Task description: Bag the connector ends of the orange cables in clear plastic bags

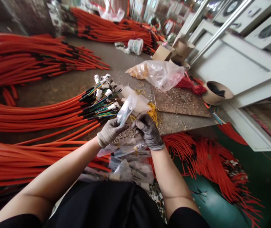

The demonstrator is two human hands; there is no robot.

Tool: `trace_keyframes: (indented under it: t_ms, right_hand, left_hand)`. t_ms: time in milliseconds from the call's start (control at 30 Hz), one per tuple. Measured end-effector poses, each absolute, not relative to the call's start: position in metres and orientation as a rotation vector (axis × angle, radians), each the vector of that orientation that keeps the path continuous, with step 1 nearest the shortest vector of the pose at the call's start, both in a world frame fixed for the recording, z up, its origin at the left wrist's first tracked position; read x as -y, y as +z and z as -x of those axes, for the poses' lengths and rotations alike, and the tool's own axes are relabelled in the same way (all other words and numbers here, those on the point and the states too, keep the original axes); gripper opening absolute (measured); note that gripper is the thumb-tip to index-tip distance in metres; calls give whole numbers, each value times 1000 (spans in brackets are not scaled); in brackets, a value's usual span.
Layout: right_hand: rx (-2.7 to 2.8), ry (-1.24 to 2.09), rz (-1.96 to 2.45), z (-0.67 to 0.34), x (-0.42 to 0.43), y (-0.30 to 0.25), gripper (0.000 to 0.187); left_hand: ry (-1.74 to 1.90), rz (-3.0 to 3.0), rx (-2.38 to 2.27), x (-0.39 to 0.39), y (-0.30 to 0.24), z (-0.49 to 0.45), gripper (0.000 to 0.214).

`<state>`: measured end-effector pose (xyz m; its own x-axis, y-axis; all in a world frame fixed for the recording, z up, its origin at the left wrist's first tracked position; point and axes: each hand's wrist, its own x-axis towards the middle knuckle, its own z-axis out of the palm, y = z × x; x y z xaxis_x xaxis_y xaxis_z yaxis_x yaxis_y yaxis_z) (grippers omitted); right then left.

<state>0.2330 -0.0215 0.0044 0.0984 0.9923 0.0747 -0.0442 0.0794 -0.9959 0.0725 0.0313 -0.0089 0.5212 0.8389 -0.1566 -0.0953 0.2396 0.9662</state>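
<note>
My left hand (110, 131), in a light grey work glove, is closed on a small clear plastic bag (127, 107) that stands upward over the wire ends; something white and blue shows inside. My right hand (149, 131), in a darker, soiled glove, is beside it with its fingers curled inward; what they hold, if anything, I cannot make out. Just behind my right hand lies a heap of yellow rubber bands (153, 114). White connectors (98, 93) on coloured wires end the orange cables (54, 115) to the left. Bagged cable ends (130, 167) lie below my hands.
More orange cable bundles (21, 60) cover the left and back. A large plastic bag (160, 74) lies on a brown board (183, 101), near a cardboard tube (217, 92). A white bucket (135, 46) lies tipped behind. Red cables (211, 161) hang to the right.
</note>
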Motion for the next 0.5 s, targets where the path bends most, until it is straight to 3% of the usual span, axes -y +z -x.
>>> trace_keyframes:
  t_ms: [167,267,400,500]
  right_hand:
    - [901,1332,1110,-246,26,-3,31]
    - [999,1292,1188,-240,21,1,25]
    - [1172,1204,1224,-237,7,8,12]
    - [877,1357,1062,-244,7,8,7]
  left_hand:
    - [757,-1055,-751,-41,-21,-73,40]
    - [682,-1132,-707,-38,-22,-72,39]
    - [846,-1197,-898,-38,-18,-73,36]
    - [845,-1111,-869,-44,-16,-79,33]
